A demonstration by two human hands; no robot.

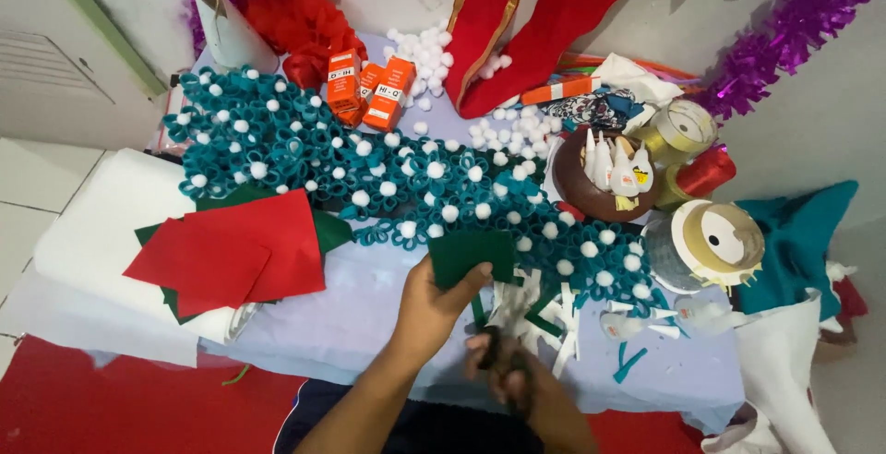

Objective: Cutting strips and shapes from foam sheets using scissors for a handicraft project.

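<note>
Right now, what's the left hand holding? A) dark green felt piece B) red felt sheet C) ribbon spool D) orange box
A: the left hand pinches a dark green felt piece by its lower edge, raised over the table; the red felt sheets lie flat further left, untouched, and the orange boxes sit at the back.

The dark green sheet [472, 256] pinched in the left hand [434, 311] looks like matt felt, as do the red sheets [240, 251]. The teal loop garland [305, 145] is soft cloth dotted with fluffy white pompoms [434, 170]. Purple tinsel [794, 29] glitters; the red ribbon spool [706, 173] is glossy; the table cover [341, 316] is smooth and pale
</note>
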